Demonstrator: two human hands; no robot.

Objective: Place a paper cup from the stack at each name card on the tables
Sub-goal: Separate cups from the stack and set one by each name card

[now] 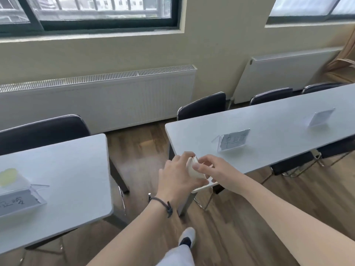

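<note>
My left hand [177, 175] grips a short stack of white paper cups [192, 167] lying on its side, just over the near left corner of the right table [269, 120]. My right hand [208, 167] pinches the rims at the stack's open end. A clear name card holder [233, 140] with handwritten characters stands on that table, a little beyond my hands. A second name card [320, 118] stands farther right on it. On the left table [67, 169] another name card [18, 201] sits beside a pale yellow-green cup [8, 176].
Dark chairs [201, 105] stand behind both tables. White radiators [107, 96] line the wall under the windows. A gap of wooden floor [138, 146] separates the two tables, and my foot [187, 238] shows below.
</note>
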